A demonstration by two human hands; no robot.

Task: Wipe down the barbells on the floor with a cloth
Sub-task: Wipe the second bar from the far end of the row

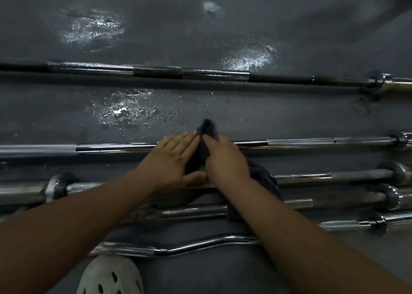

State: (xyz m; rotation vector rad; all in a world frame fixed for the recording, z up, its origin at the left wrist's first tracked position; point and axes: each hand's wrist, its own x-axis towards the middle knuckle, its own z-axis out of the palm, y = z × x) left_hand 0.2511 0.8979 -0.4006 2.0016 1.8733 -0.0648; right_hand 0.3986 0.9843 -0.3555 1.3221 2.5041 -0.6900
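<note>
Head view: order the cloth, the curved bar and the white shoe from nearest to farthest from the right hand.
1. Cloth: gripped in the right hand, over a straight barbell.
2. Curved bar: on the floor, back toward the person, passing under the forearm.
3. White shoe: bottom left, farther back still.

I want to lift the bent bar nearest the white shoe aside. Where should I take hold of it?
Probably the rough straight stretch of the bent bar, left of its bend, coming from above with fingers curling under. It lies flat on the floor, and that stretch is bare and gives friction.
</note>
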